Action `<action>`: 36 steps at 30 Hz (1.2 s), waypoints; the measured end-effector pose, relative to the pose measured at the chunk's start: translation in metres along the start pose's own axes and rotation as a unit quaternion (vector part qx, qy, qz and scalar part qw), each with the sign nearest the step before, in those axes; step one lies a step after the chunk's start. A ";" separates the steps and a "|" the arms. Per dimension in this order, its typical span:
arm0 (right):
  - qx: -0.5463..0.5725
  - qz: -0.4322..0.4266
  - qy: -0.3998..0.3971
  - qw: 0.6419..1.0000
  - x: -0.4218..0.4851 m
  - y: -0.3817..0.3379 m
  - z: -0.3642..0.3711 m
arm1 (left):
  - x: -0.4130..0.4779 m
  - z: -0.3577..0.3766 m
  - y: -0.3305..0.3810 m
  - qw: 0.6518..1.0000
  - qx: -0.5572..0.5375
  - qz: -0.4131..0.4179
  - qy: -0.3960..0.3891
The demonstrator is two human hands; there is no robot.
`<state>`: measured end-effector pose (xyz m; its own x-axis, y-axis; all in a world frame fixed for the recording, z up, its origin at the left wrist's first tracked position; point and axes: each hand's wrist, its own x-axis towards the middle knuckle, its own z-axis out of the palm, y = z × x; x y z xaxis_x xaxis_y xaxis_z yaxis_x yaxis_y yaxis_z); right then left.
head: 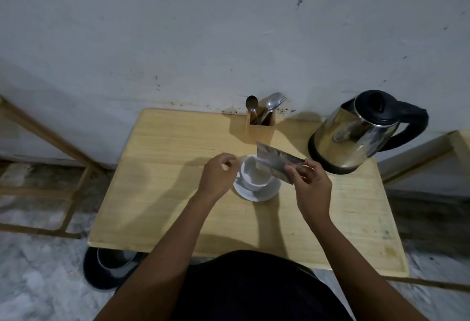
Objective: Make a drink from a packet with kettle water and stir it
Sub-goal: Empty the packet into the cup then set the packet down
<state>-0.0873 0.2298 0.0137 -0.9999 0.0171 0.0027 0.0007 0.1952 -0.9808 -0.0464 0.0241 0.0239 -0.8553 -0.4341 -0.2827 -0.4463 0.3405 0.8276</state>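
Emptying step, I judge: right hand (311, 180) pinches the silver packet (278, 161) tilted over the cup (255, 175) mid-table; left hand (220, 175) loosely curled beside it, seemingly empty; next, the kettle (361, 132) at the far right corner.

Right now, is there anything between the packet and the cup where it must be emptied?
Nothing visible. The right hand holds the packet tilted, its lower corner already over the open cup. The left hand is beside the cup, not over its mouth.
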 end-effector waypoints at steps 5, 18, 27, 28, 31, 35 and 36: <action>-0.065 -0.023 -0.040 0.997 0.009 0.000 0.002 | -0.001 0.012 -0.039 0.985 0.145 0.016 -0.087; -0.236 -0.216 -0.136 0.938 0.043 -0.003 0.011 | 0.003 0.015 -0.032 0.991 0.115 0.067 -0.034; -0.244 -0.217 -0.167 0.930 0.055 -0.014 0.011 | 0.005 0.011 -0.029 0.989 0.106 0.094 -0.048; -0.233 -0.207 -0.162 0.936 0.056 -0.015 0.011 | 0.006 0.011 -0.029 0.989 0.105 0.093 -0.047; -0.220 -0.207 -0.163 0.939 0.057 -0.015 0.010 | 0.007 0.011 -0.031 0.990 0.101 0.090 -0.048; -0.220 -0.218 -0.161 0.937 0.059 -0.014 0.008 | 0.008 0.012 -0.033 0.989 0.100 0.093 -0.049; -0.222 -0.220 -0.160 0.936 0.060 -0.013 0.008 | 0.008 0.012 -0.033 0.990 0.098 0.092 -0.050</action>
<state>-0.1472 0.2203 0.0255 -0.8591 -0.4412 0.2594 -0.4766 0.5047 -0.7198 -0.0415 0.0192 -0.0112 -0.9443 -0.2687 -0.1899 -0.3142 0.5653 0.7627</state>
